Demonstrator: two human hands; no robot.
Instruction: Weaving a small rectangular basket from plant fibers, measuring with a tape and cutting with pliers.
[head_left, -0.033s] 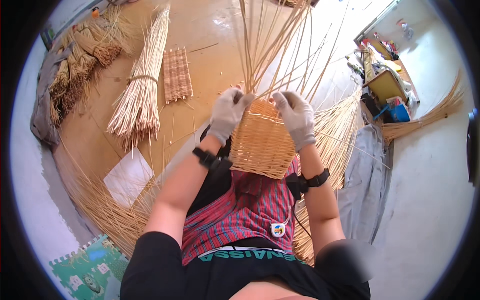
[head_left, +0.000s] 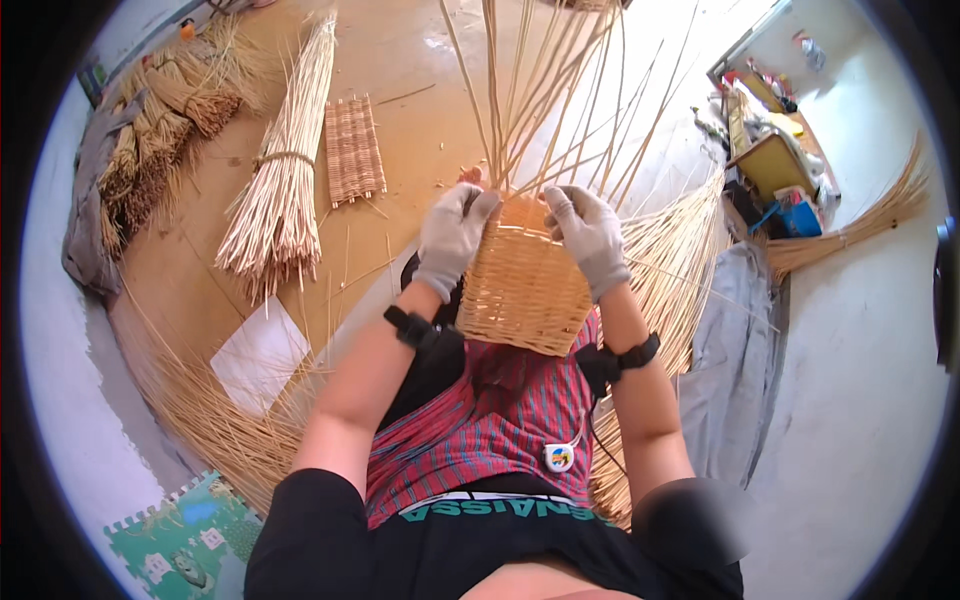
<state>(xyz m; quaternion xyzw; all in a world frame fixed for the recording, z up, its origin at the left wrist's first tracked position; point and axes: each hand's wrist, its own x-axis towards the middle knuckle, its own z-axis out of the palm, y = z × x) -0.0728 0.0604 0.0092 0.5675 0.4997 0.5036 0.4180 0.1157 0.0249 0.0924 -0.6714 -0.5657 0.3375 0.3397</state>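
A half-woven wicker basket (head_left: pixel 525 295) rests on my lap, over a red striped cloth (head_left: pixel 500 420). Long pale upright stakes (head_left: pixel 545 100) rise from its top edge and fan outward. My left hand (head_left: pixel 455 235), in a grey glove, grips the basket's upper left edge at the weaving line. My right hand (head_left: pixel 590 235), also in a grey glove, clasps the upper right edge among the stakes. Both wrists wear black bands. The weaving strand under my fingers is hidden.
On the floor to the left are a tied bundle of straight rods (head_left: pixel 285 170), a small woven mat (head_left: pixel 355 150), darker reed bundles (head_left: pixel 160 130) and a white sheet (head_left: pixel 260 355). Loose rods (head_left: pixel 670 250) fan out on the right beside a grey cloth (head_left: pixel 730 350). A cluttered shelf (head_left: pixel 775 165) is far right.
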